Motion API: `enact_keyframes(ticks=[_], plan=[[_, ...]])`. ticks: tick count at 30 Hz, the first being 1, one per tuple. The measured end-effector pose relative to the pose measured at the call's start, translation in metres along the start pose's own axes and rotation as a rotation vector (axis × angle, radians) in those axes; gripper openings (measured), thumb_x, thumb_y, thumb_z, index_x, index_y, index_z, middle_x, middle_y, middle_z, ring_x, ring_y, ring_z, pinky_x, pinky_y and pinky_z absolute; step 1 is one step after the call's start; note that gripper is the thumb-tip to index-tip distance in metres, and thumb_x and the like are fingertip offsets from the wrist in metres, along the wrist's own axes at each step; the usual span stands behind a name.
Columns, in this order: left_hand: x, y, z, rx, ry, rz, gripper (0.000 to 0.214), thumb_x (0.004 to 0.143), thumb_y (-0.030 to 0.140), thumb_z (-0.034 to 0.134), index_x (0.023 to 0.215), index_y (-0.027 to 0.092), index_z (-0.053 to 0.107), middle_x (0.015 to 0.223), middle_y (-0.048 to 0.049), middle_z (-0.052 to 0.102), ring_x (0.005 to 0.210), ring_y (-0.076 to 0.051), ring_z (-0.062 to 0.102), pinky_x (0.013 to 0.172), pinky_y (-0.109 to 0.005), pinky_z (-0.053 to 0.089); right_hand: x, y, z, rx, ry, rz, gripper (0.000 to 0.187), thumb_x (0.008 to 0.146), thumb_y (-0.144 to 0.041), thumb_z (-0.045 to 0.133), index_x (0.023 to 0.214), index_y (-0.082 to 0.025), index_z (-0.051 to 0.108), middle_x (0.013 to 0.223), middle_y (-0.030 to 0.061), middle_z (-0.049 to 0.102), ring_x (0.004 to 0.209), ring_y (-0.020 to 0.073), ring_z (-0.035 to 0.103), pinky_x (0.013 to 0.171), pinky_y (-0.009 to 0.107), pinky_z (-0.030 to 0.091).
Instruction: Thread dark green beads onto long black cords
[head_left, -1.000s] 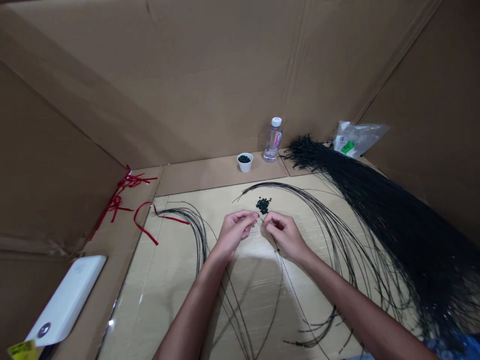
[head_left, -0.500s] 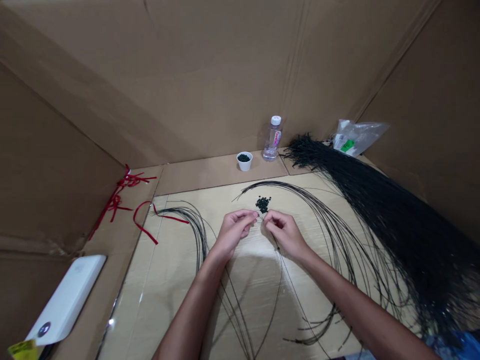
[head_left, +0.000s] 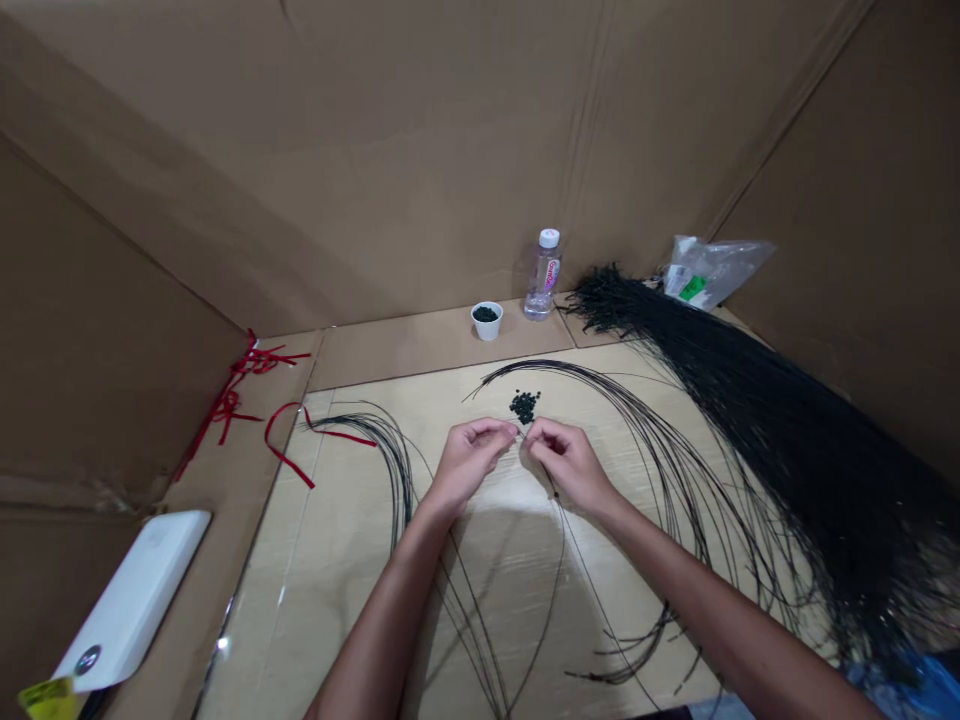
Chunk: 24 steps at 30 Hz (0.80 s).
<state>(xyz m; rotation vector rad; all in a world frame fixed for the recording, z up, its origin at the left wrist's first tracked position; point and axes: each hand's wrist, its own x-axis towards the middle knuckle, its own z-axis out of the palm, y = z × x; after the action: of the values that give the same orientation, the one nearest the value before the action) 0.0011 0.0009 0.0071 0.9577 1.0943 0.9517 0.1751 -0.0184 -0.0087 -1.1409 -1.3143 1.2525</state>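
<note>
1. Noting the left hand (head_left: 469,462) and right hand (head_left: 570,465) at centre of the pale cardboard sheet (head_left: 337,570); grip of each narrow, fingertips (head_left: 513,430) meeting on a thin black strand (head_left: 563,560). Any bead in the pinch is too small to tell.
2. Strand's long axis: emerges below the right hand and points toward 6 o'clock, bowing slightly.
3. Pile of dark beads (head_left: 524,406) lies just beyond the fingertips at 12 o'clock, not touching them.
4. Edges: cardboard walls (head_left: 450,150) rise at 9, 12 and 3 o'clock. Open room lies between the forearms at 6 o'clock, crossed by loose strands.
5. Nearby: loose black strands (head_left: 660,420) arc at 2 o'clock; thick bundle of black strands (head_left: 772,450) at 3 o'clock; white cup (head_left: 476,325) of beads and water bottle (head_left: 542,280) at 12 o'clock; plastic bag (head_left: 712,270) at 1 o'clock; red ribbon (head_left: 281,450) at 9 o'clock; white flat device (head_left: 135,600) at 8 o'clock.
</note>
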Motion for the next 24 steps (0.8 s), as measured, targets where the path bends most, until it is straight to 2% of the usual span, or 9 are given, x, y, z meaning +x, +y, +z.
enact_keyframes(ticks=[6,24], plan=[[-0.0002,0.0007,0.003,0.015,0.012,0.01,0.044,0.072,0.05,0.092,0.089,0.01,0.083,0.062,0.001,0.057,0.052,-0.006,0.031,0.051,-0.023,0.02,0.0009,-0.0004,-0.0003,-0.009,-0.015,0.0,0.014,0.084,-0.024,0.061,0.07,-0.021,0.061,0.061,-0.0036,0.049,0.057,0.0132,0.039,0.052,0.027,0.028],[-0.0001,0.0007,0.0029,0.003,-0.006,0.005,0.042,0.075,0.048,0.09,0.091,0.011,0.082,0.06,0.0026,0.054,0.051,-0.006,0.029,0.05,-0.024,0.018,0.0015,-0.0011,-0.0014,-0.041,-0.029,-0.012,0.015,0.084,-0.027,0.063,0.07,-0.021,0.062,0.063,-0.0028,0.049,0.059,0.014,0.04,0.055,0.028,0.029]])
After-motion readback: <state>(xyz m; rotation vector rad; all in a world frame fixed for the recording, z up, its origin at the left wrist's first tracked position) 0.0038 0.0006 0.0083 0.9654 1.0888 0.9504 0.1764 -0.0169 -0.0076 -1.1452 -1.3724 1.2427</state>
